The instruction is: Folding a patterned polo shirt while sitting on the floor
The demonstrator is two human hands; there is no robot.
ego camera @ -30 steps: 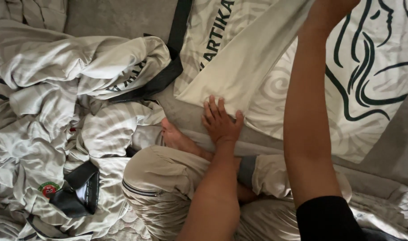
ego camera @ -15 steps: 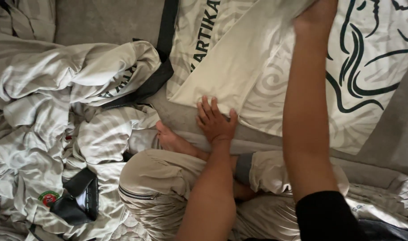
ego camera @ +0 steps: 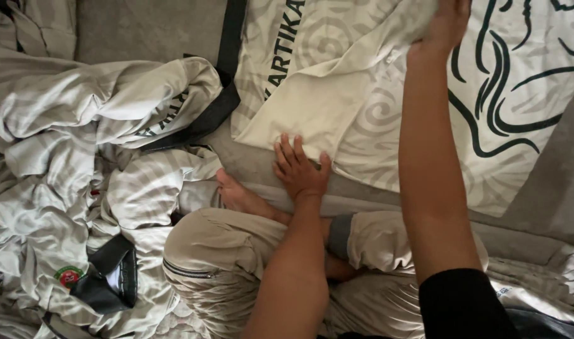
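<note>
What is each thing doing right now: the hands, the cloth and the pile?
Left hand: flat, fingers spread, pressing on the cloth's near edge.
Right hand: raised, gripping the cloth at the far side.
Cloth: cream, patterned, spread out, one part folded over.
Pile: similar cloths, crumpled, unfolded.
Foot: bare, resting beside the left hand.

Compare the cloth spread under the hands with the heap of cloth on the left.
The spread cloth lies fairly flat with one flap folded over; the heap is crumpled. The left hand presses the spread cloth and the right hand lifts its fold; neither touches the heap. Both are pale, patterned, black-trimmed.
</note>
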